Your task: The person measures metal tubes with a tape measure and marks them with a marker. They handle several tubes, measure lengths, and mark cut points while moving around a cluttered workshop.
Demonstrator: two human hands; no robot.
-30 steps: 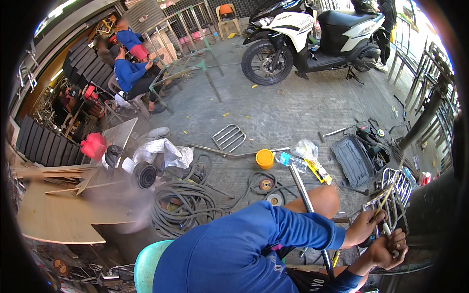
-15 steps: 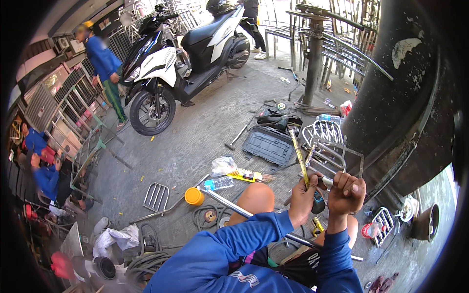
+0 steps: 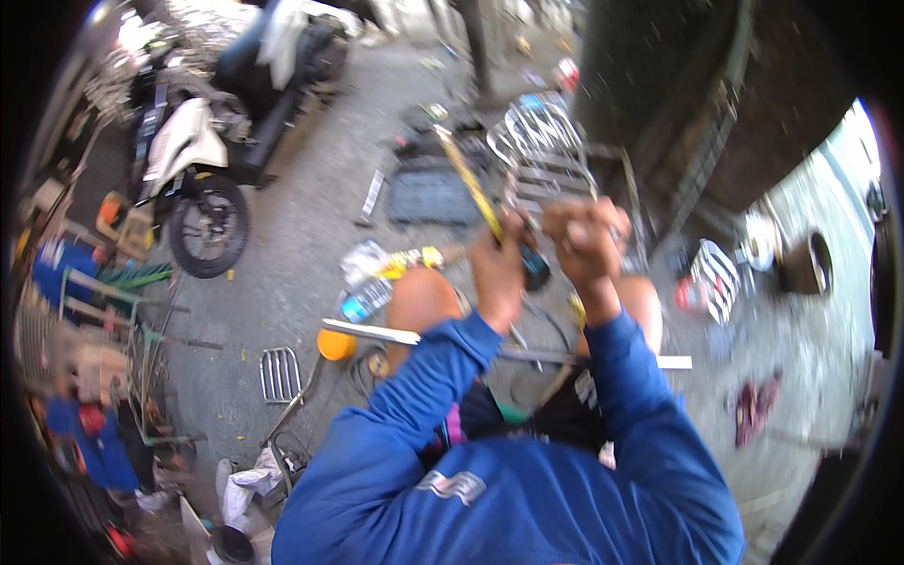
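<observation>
Both my hands are raised close together above my knees, blurred by motion. My left hand [image 3: 499, 273] is closed on a tape measure, whose yellow blade [image 3: 466, 179] sticks out away from me. Its dark case [image 3: 535, 271] hangs beside the fingers. My right hand [image 3: 586, 240] is a fist around the end of a short metal tube that spans the gap between the hands; the fingers mostly hide it. Across my lap, under my forearms, lies a long metal pipe [image 3: 377, 331].
Beyond my hands stand bent metal racks [image 3: 546, 132] and a dark tool case [image 3: 433, 196]. Left of my knee are a water bottle [image 3: 365, 301] and an orange-lidded jar [image 3: 336, 345]. A motorbike [image 3: 209, 226] stands at far left, near seated people. A barred metal rack [image 3: 716, 278] lies right.
My view has swung down and to the right, so the surroundings sit differently in it. Both hands stay close together, still closed, with the tape blade still extended.
</observation>
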